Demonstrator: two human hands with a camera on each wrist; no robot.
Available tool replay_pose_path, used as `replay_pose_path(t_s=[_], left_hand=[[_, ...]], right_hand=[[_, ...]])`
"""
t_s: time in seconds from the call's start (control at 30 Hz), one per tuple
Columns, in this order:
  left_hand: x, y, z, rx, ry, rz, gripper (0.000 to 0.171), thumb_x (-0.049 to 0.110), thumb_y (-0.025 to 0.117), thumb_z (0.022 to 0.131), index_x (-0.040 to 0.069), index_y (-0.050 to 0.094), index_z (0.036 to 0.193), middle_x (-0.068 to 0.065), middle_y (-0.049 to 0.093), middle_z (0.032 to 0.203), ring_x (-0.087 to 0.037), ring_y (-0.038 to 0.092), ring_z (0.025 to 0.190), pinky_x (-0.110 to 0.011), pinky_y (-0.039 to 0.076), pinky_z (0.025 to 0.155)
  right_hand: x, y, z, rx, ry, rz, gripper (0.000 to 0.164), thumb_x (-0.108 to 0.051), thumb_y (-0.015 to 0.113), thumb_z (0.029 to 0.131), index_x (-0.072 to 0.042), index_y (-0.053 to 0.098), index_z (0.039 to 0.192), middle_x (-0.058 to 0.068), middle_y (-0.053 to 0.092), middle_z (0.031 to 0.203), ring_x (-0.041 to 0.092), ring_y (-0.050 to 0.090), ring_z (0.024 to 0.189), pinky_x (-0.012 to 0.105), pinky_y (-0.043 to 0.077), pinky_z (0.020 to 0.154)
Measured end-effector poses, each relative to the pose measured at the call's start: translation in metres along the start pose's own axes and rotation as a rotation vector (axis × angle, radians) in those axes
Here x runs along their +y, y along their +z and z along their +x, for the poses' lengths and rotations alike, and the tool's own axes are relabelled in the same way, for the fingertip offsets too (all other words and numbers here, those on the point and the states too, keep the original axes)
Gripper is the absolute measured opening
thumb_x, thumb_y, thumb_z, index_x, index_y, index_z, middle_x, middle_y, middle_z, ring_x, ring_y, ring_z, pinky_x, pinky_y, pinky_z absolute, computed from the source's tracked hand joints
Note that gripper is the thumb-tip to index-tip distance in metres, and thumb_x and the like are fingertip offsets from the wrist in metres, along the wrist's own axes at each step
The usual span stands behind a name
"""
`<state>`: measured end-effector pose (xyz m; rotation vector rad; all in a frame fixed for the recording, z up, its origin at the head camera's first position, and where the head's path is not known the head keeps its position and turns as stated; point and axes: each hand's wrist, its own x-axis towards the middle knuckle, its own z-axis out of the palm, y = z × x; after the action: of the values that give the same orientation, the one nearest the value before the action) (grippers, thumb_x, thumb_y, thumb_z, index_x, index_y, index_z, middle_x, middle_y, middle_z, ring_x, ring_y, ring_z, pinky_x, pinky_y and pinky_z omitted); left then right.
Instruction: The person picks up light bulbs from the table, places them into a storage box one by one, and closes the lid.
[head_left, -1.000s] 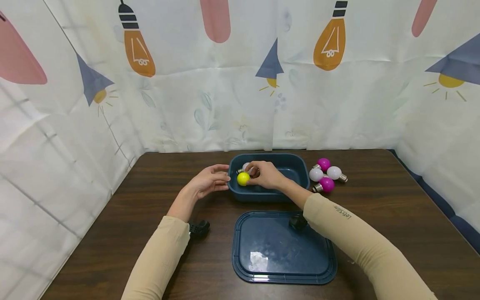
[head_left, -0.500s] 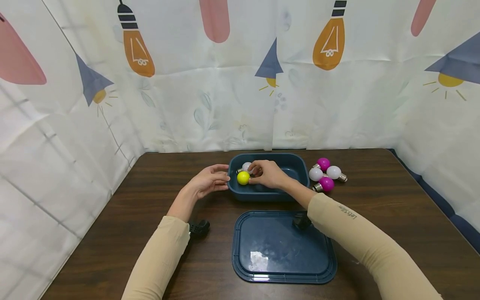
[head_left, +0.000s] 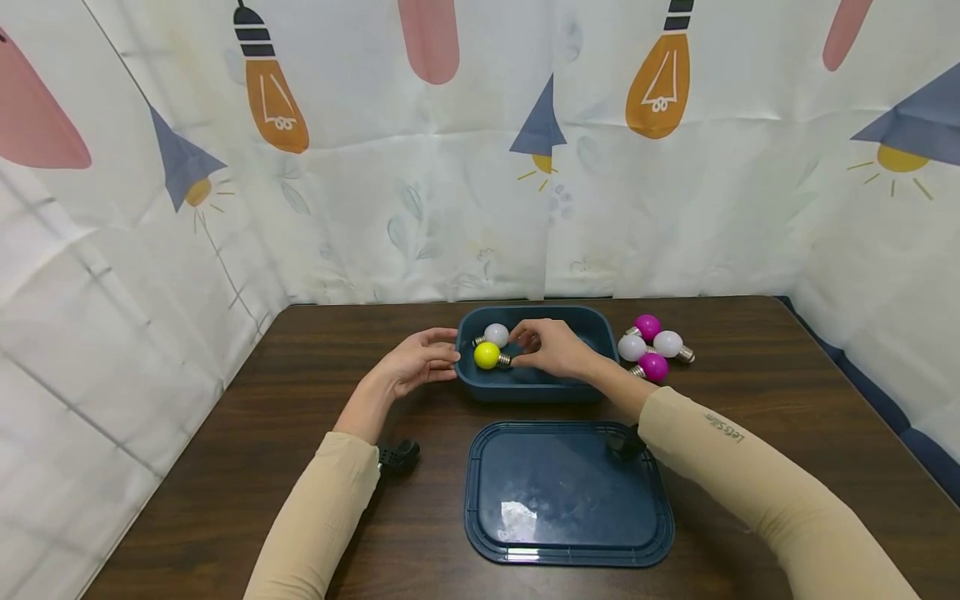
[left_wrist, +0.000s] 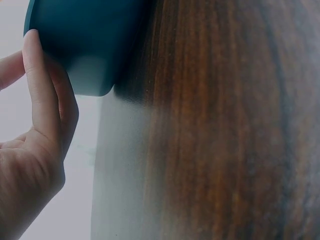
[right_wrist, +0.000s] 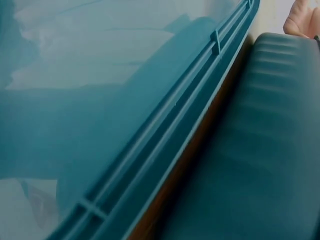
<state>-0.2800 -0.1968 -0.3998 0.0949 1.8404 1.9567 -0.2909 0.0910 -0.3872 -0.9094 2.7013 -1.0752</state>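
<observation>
A blue plastic box stands on the table. Inside, at its left end, a yellow light bulb lies with its screw base pointing right, and a white light bulb lies just behind it. My right hand is over the box, thumb and fingertips apart and close to the yellow bulb's base, holding nothing. Extended fingers of my left hand touch the box's left end; in the left wrist view one fingertip reaches the rim of the box. The right wrist view does not show my right hand's fingers.
To the right of the box sit two magenta bulbs and two white bulbs in a cluster. A flat blue lid lies in front of the box, partly under my right forearm. Patterned cloth hangs behind the dark wooden table.
My right hand has let go of the yellow bulb and drawn back to the right, uncovering its base and more of the white bulb. My left hand has stayed at the box.
</observation>
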Motion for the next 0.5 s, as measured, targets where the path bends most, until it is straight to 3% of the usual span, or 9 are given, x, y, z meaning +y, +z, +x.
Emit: replay_pose_path(t_s=[0.33,0.5], left_hand=[[-0.001,0.0,0.001,0.003,-0.005,-0.009,0.061,-0.001,0.061,0.101,0.001,0.034,0.155,-0.021,0.056,0.122,-0.018,0.069,0.087,-0.032,0.061,0.083],[-0.001,-0.001,0.001,0.007,-0.002,-0.005,0.061,-0.001,0.062,0.1,0.001,0.034,0.155,-0.022,0.057,0.122,-0.019,0.069,0.087,-0.032,0.061,0.084]], right_hand=[[-0.001,-0.016,-0.016,0.002,-0.003,0.001,0.035,-0.016,0.08,0.092,-0.006,0.069,0.123,0.017,0.07,0.116,0.023,0.067,0.099,0.042,0.058,0.089],[-0.003,-0.024,-0.022,0.031,-0.012,-0.015,0.032,-0.017,0.082,0.091,-0.01,0.07,0.12,0.011,0.07,0.111,0.023,0.067,0.098,0.041,0.058,0.087]])
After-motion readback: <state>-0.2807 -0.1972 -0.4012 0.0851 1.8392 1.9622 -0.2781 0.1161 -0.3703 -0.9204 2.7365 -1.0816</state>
